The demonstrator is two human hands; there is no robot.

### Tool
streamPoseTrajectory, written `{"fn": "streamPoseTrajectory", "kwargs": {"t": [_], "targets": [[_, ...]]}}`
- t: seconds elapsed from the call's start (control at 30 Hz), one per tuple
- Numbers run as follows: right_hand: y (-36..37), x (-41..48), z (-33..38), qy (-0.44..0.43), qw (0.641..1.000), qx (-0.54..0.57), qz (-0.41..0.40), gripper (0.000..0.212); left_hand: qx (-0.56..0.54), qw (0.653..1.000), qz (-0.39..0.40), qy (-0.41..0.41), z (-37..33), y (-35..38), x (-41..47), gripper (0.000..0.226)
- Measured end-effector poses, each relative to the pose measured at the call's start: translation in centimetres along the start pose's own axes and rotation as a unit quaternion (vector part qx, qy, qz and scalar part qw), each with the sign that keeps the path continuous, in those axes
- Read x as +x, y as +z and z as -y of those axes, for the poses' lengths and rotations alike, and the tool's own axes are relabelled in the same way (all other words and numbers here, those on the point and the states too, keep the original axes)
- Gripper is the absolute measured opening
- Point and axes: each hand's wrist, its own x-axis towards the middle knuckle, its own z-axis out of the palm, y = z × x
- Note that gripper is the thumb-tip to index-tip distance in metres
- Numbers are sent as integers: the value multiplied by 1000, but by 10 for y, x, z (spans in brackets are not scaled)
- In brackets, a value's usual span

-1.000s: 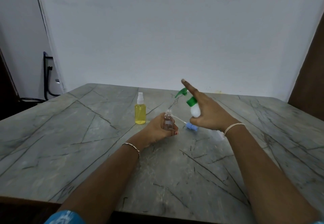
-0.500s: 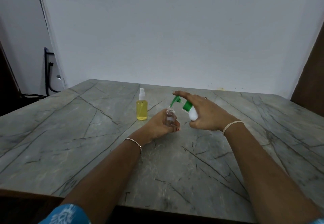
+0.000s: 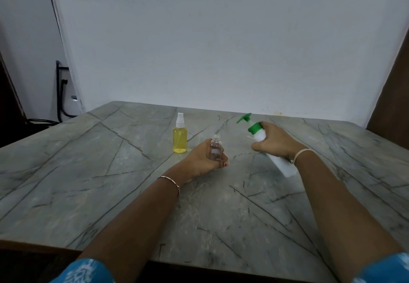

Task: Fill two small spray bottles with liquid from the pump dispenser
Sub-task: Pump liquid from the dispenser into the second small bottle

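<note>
My left hand [image 3: 202,159] is shut on a small clear spray bottle [image 3: 215,148] that stands upright on the table with its neck uncapped. My right hand [image 3: 274,142] grips the white pump dispenser [image 3: 260,135], which is tilted with its green pump head [image 3: 244,117] up and to the left, well apart from the clear bottle's neck. The dispenser's white base [image 3: 285,167] sticks out below my right wrist. A second small spray bottle [image 3: 180,138], filled with yellow liquid and capped with a white sprayer, stands upright just left of my left hand.
The grey marble table [image 3: 110,172] runs to a white wall at the back. A black cable and a metal frame [image 3: 60,92] sit off the table's far left. A dark wooden panel [image 3: 391,87] borders the right.
My right hand has pulled the dispenser away to the right and tilted it; its green spout, held over the clear bottle's neck half a second ago, is now clear of it.
</note>
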Motion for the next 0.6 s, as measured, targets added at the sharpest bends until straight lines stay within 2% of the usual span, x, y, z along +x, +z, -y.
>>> {"fn": "streamPoseTrajectory", "kwargs": {"t": [0.1, 0.17, 0.3, 0.47, 0.6], "targets": [[-6, 14, -9, 33, 999, 7, 42, 41, 4, 1000, 3, 1, 1, -1, 0, 38], [-8, 24, -13, 58, 993, -2, 100, 38, 1, 1000, 6, 1, 0, -1, 0, 38], [-5, 39, -23, 115, 967, -115, 195, 36, 2, 1000, 14, 2, 2, -2, 0, 41], [-8, 42, -30, 129, 962, -141, 196, 33, -12, 1000, 18, 0, 3, -3, 1, 40], [-6, 40, -33, 104, 966, -151, 183, 32, -6, 1000, 17, -1, 3, -3, 1, 41]]}}
